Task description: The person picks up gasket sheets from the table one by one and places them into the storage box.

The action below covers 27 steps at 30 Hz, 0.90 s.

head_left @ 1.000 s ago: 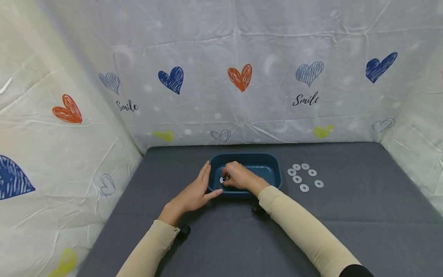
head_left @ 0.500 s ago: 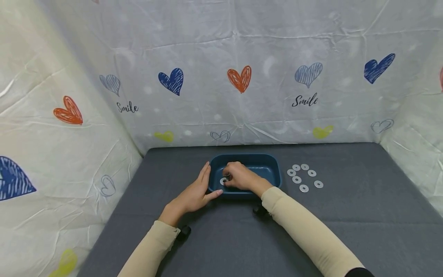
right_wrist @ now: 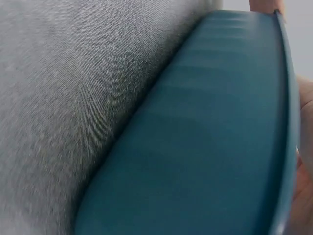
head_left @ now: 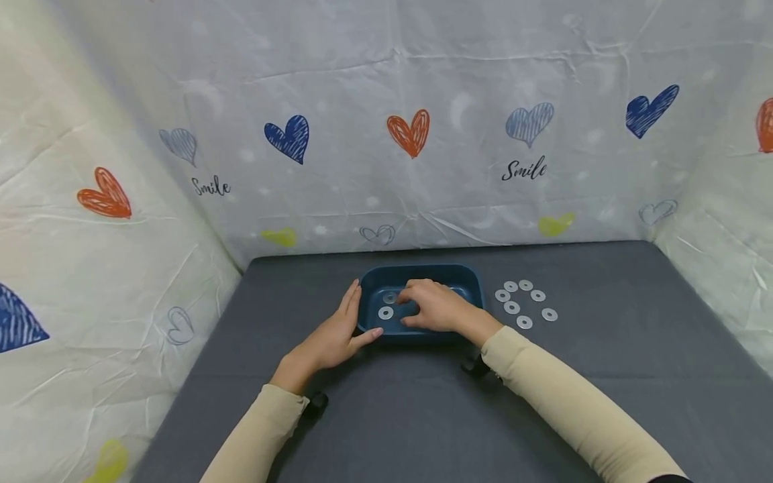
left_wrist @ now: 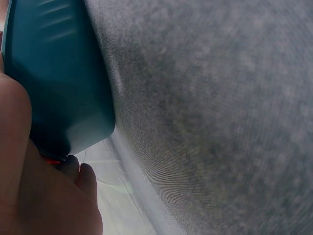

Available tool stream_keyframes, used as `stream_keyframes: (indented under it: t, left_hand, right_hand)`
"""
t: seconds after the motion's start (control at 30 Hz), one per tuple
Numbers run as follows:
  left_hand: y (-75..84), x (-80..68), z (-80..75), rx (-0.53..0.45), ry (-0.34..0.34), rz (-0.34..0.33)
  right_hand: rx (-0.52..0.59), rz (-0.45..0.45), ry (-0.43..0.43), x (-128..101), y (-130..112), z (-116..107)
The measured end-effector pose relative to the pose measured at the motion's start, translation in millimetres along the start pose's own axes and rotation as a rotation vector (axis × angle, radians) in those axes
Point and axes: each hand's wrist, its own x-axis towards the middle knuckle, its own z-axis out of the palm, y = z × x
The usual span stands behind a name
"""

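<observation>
A dark teal rectangular tray [head_left: 423,268] stands on the grey cloth. At its left end my left hand [head_left: 329,339] lies along the wall, fingers straight and thumb on the near rim. Over the tray's inside is my right hand [head_left: 437,307], thumb and fingers apart with nothing seen between them. Left of these fingertips, a silver flat washer [head_left: 386,312] lies on the tray floor. Just behind it is a duller washer [head_left: 389,297]. The right hand hides part of the inside. Both wrist views show mostly the tray's outer wall [right_wrist: 205,127].
Right of the tray, several silver flat washers [head_left: 512,307] lie loosely grouped on the grey table cloth [head_left: 410,416]. White fabric with printed hearts [head_left: 407,134] hangs behind the table and along both sides.
My right hand held a washer at the tray's left part, set it down, let go and drew to the right. Its fingers have parted. My left hand has stayed at the tray.
</observation>
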Motion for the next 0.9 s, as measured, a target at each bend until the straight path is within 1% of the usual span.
stream_keyframes:
  t: [0.23, 0.37, 0.43, 0.57, 0.77, 0.9]
  left_hand:
    - [-0.7, -1.1, 0.2, 0.002, -0.001, -0.003]
    - [-1.8, -1.4, 1.5, -0.001, -0.005, -0.007]
    - [-2.1, -1.7, 1.9, 0.003, -0.009, -0.02]
    - [-2.8, -2.3, 2.0, -0.003, -0.004, -0.015]
    - [-2.5, -1.7, 1.4, -0.002, -0.007, -0.002]
    - [-2.1, 0.1, 0.2, 0.002, 0.007, 0.019]
  right_hand:
    - [-0.025, 0.012, 0.008, -15.1, -4.2, -10.5]
    - [-0.072, 0.02, 0.019, -23.3, -3.6, -14.9]
    - [-0.097, 0.025, 0.029, -27.5, -2.4, -17.1]
    - [-0.139, 0.034, 0.042, -36.5, 1.2, -20.9]
    - [-0.138, 0.034, 0.05, -51.5, 6.4, -27.5]
    - [-0.133, 0.036, 0.071, -61.4, 10.1, -32.8]
